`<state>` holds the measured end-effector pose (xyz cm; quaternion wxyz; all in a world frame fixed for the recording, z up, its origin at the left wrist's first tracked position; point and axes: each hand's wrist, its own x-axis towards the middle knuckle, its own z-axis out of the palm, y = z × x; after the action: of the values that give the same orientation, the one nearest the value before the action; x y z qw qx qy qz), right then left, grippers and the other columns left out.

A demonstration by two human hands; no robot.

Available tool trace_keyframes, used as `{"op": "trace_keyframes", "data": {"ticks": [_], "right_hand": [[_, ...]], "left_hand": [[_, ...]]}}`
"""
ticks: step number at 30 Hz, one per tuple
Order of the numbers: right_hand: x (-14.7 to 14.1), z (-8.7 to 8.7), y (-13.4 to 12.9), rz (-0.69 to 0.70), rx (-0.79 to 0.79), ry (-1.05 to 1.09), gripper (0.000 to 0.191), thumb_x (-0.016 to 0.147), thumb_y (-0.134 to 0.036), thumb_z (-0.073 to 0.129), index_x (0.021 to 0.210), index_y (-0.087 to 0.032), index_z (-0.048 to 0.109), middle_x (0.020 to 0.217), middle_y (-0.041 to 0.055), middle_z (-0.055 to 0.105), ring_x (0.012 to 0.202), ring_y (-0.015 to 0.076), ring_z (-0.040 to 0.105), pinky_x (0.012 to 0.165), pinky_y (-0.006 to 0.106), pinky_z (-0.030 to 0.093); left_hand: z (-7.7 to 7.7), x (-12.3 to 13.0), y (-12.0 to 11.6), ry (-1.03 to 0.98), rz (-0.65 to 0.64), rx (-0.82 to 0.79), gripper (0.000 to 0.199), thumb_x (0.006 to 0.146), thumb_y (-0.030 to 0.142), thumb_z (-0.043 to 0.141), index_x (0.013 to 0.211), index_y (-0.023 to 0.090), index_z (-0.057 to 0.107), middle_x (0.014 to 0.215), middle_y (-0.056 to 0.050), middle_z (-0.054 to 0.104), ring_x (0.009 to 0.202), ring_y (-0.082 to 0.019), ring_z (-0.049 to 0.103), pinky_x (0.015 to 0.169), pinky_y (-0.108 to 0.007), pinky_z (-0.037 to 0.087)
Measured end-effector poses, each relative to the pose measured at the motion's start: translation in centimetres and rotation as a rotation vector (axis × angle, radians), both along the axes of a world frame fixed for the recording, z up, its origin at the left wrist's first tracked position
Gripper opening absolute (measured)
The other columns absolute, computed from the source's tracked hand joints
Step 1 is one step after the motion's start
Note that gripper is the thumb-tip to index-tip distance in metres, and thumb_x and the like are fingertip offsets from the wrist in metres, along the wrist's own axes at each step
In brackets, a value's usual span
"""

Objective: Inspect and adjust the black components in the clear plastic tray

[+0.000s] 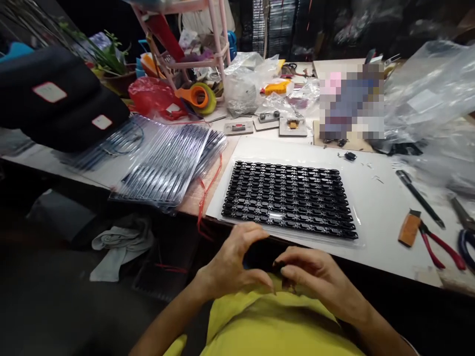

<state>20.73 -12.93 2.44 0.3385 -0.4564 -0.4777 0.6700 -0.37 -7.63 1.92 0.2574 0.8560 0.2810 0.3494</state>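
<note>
Just off the table's front edge, my left hand (237,259) is raised with thumb and fingers spread in a C shape, nothing between them. To its right, my right hand (315,277) pinches a small black piece (279,266), partly hidden by the fingers; its exact shape is too small to tell. Both hands are over the yellow clothing on my lap. Beyond them, a clear plastic tray (360,232) lies on the white table surface, holding several rows of small black parts (289,198).
Stacked clear trays (166,163) lie left of the filled tray, beside a red string (203,198). At right are red-handled pliers (441,247), an orange-brown block (409,228) and a black pen (419,198). Plastic bags (430,104) and a pink rack (218,44) stand behind.
</note>
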Motion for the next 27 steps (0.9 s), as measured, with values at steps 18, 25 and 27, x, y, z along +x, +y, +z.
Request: {"op": "trace_keyframes", "data": {"ticks": [18,25,27], "right_hand": [[-0.1,-2.3,7.2,-0.233,1.043,-1.094,0.006,0.088,-0.017,0.055,0.086,-0.016,0.061,0.1,0.0099,0.063,0.094,0.0235,0.054,0.078,0.039,0.037],[-0.6,-1.8,7.2,-0.164,1.051,-1.174,0.01,0.087,-0.012,0.057,0.081,-0.015,0.064,0.1,0.009,0.063,0.097,0.0229,0.052,0.082,0.039,0.032],[-0.7,-1.5,7.3,-0.135,1.049,-1.186,0.012,0.087,-0.011,0.057,0.078,-0.015,0.065,0.1,0.0085,0.063,0.096,0.0222,0.051,0.082,0.039,0.031]], "left_hand": [[-4.3,-4.6,2.5,0.43,0.461,0.224,0.047,0.093,0.036,0.046,0.137,0.021,0.042,0.138,-0.011,0.052,0.136,-0.029,0.035,0.105,-0.047,0.027],[-4.5,-4.6,2.9,0.416,0.456,0.212,0.046,0.093,0.035,0.047,0.136,0.02,0.042,0.138,-0.013,0.05,0.134,-0.03,0.037,0.104,-0.048,0.029],[-4.3,-4.5,3.0,0.412,0.457,0.209,0.045,0.093,0.035,0.047,0.136,0.02,0.043,0.139,-0.014,0.049,0.133,-0.031,0.037,0.103,-0.048,0.031]]}}
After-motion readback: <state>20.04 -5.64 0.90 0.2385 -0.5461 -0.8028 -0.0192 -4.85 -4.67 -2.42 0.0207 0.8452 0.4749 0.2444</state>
